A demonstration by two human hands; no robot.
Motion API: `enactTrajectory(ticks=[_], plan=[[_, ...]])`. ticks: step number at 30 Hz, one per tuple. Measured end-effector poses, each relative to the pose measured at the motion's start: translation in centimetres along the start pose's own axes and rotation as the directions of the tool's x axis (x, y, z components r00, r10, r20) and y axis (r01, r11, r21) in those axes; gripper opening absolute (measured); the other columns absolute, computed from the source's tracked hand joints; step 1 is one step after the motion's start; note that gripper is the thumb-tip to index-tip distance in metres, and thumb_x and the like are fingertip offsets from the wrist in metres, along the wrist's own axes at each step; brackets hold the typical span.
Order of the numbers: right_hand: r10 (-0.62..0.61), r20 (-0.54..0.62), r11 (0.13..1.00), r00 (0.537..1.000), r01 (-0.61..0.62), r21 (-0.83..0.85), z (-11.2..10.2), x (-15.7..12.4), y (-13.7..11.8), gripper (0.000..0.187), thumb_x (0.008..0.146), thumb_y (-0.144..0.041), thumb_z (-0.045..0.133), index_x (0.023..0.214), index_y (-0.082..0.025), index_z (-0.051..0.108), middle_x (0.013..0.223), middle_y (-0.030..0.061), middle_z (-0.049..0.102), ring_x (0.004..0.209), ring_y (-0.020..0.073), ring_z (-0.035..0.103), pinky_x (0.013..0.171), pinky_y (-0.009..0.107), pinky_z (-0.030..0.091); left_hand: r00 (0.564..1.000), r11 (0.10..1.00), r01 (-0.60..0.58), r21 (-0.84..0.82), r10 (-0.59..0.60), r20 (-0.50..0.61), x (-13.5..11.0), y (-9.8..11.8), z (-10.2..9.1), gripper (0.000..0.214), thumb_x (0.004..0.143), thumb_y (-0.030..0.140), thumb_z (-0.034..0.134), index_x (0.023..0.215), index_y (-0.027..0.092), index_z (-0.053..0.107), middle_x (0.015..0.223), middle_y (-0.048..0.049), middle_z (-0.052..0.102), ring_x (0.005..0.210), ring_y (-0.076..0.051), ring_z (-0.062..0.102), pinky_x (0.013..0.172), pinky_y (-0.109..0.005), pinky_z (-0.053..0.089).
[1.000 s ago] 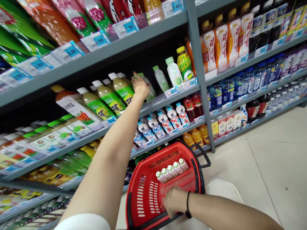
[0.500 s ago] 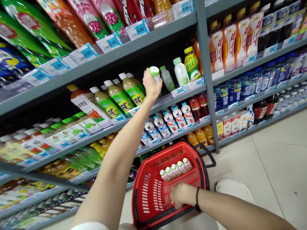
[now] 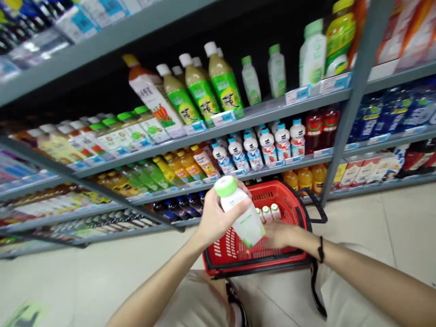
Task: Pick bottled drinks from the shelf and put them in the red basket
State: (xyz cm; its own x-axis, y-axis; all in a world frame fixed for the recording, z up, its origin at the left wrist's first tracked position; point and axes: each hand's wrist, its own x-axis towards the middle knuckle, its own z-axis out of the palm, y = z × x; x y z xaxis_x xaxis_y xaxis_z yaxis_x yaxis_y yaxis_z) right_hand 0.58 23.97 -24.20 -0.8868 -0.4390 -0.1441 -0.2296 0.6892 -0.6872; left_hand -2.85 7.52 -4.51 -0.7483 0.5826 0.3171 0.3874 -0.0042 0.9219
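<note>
My left hand (image 3: 215, 215) is wrapped round a white drink bottle (image 3: 246, 223) with a light green cap, and holds it tilted above the basket. Below it sits a red plastic shopping basket (image 3: 288, 196) with black handles. Several small white bottles with green caps (image 3: 275, 211) stand in a row inside, partly covered by the held bottle. My right hand (image 3: 279, 235), with a dark band at the wrist, reaches into the basket behind the bottle's lower end. Its fingers are hidden, and I cannot tell whether it touches the bottle.
On the shelf ahead stand two slim green-capped bottles (image 3: 251, 81), a larger white bottle (image 3: 312, 54) and green-labelled bottles (image 3: 211, 93). Small blue-capped bottles (image 3: 269, 145) fill the shelf below. A grey upright post (image 3: 350, 100) divides the racks. Pale floor tiles (image 3: 85, 281) lie beneath.
My left hand has come down from the shelf with the white bottle and is now over the basket. The camera view has shifted. My right hand stays in the basket.
</note>
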Motion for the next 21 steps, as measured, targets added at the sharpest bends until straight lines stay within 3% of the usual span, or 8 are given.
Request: enactTrajectory(ticks=[2, 6, 9, 14, 17, 21], plan=[[0.081, 0.004, 0.966, 0.997, -0.079, 0.244, -0.9, 0.6, 0.0, 0.041, 0.089, -0.025, 0.073, 0.129, -0.016, 0.074, 0.127, 0.0168, 0.079, 0.111, 0.0315, 0.079, 0.090, 0.037, 0.065, 0.998, 0.995, 0.057, -0.077, -0.058, -0.006, -1.5, -3.1, -1.2, 0.042, 0.077, 0.038, 0.096, 0.097, 0.017, 0.066, 0.094, -0.0053, 0.071, 0.084, -0.018, 0.069, 0.077, -0.029, 0.058], [0.108, 0.160, 0.843, 0.981, -0.176, 0.508, -0.9, 1.8, -1.2, 0.049, 0.099, -0.015, 0.045, 0.146, -0.014, 0.061, 0.112, 0.0137, 0.080, 0.089, 0.0234, 0.081, 0.076, 0.035, 0.068, 0.988, 0.965, 0.118, -0.235, -0.138, -0.068, -3.5, -8.5, -3.1, 0.044, 0.075, 0.036, 0.099, 0.097, 0.016, 0.065, 0.094, -0.0038, 0.069, 0.086, -0.016, 0.069, 0.079, -0.026, 0.059], [-0.015, 0.262, 0.668, 0.965, -0.186, 0.720, 0.0, 1.9, -2.6, 0.064, 0.093, -0.017, 0.061, 0.156, -0.017, 0.051, 0.125, 0.0134, 0.076, 0.097, 0.0222, 0.080, 0.083, 0.036, 0.069, 0.966, 0.875, 0.205, -0.438, -0.253, -0.053, -4.6, -11.0, -4.2, 0.049, 0.072, 0.035, 0.101, 0.099, 0.017, 0.064, 0.093, -0.0017, 0.068, 0.083, -0.016, 0.070, 0.075, -0.027, 0.061], [-0.225, 0.290, 0.501, 0.930, -0.145, 0.854, 0.3, 2.0, -4.7, 0.104, 0.076, -0.028, 0.095, 0.164, -0.019, 0.039, 0.147, 0.0177, 0.065, 0.132, 0.0303, 0.067, 0.098, 0.040, 0.067, 0.929, 0.729, 0.233, -0.644, -0.362, -0.074, -5.2, -12.2, -6.0, 0.043, 0.075, 0.040, 0.097, 0.093, 0.015, 0.067, 0.087, -0.0027, 0.069, 0.078, -0.016, 0.071, 0.072, -0.028, 0.063], [-0.217, 0.315, 0.427, 0.924, -0.200, 0.882, 0.4, 2.9, -5.5, 0.099, 0.078, -0.038, 0.098, 0.158, -0.019, 0.043, 0.140, 0.0162, 0.066, 0.117, 0.0263, 0.071, 0.088, 0.039, 0.070, 0.915, 0.700, 0.241, -0.672, -0.394, -0.083, -5.1, -12.5, -6.6, 0.040, 0.076, 0.040, 0.096, 0.092, 0.014, 0.070, 0.087, -0.0041, 0.071, 0.076, -0.016, 0.071, 0.071, -0.027, 0.063], [-0.128, 0.336, 0.458, 0.933, -0.245, 0.855, 0.4, 4.2, -6.8, 0.080, 0.077, -0.041, 0.099, 0.139, -0.017, 0.054, 0.112, 0.0067, 0.071, 0.089, 0.0188, 0.073, 0.070, 0.031, 0.069, 0.913, 0.673, 0.246, -0.697, -0.402, -0.066, -5.3, -12.9, -6.9, 0.036, 0.077, 0.039, 0.094, 0.090, 0.015, 0.071, 0.087, -0.0045, 0.073, 0.076, -0.017, 0.072, 0.071, -0.027, 0.062]])
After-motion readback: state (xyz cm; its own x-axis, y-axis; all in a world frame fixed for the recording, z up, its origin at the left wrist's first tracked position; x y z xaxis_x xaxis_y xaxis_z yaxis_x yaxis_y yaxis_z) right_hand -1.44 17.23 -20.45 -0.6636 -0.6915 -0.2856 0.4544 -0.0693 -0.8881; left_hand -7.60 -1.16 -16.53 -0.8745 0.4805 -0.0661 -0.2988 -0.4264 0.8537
